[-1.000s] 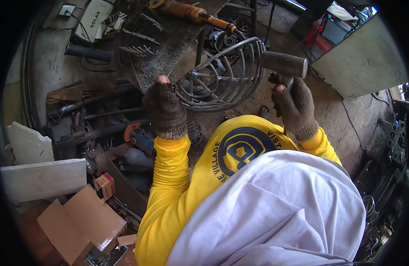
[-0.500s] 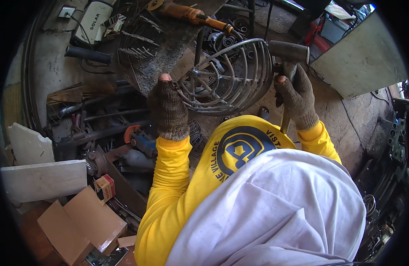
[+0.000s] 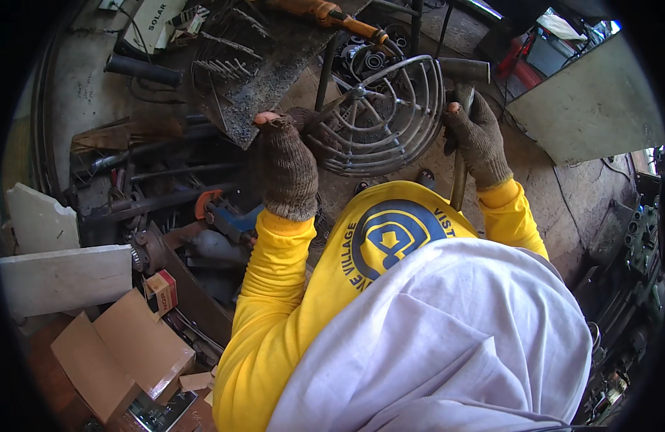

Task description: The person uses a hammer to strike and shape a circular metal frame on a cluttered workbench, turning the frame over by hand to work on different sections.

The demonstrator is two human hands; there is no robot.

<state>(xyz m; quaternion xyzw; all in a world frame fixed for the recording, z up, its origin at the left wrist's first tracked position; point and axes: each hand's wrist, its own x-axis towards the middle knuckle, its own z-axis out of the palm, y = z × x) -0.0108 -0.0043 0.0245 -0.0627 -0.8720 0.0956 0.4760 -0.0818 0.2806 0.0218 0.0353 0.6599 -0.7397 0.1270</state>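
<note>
Two hands busy: left hand (image 3: 288, 169) grips wire guard (image 3: 381, 119) rim (cluttered left); right hand (image 3: 478, 138) clenches hammer (image 3: 463, 79).

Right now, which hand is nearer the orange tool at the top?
Left. The left hand holds the wire guard just below-left of the orange tool; the right hand grips a hammer farther right.

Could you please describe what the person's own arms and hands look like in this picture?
Both arms wear bright yellow long sleeves. The left hand and right hand are each covered by a brownish-grey knitted work glove with a ribbed cuff, worn and grimy; at least one fingertip pokes through the left glove.
</note>
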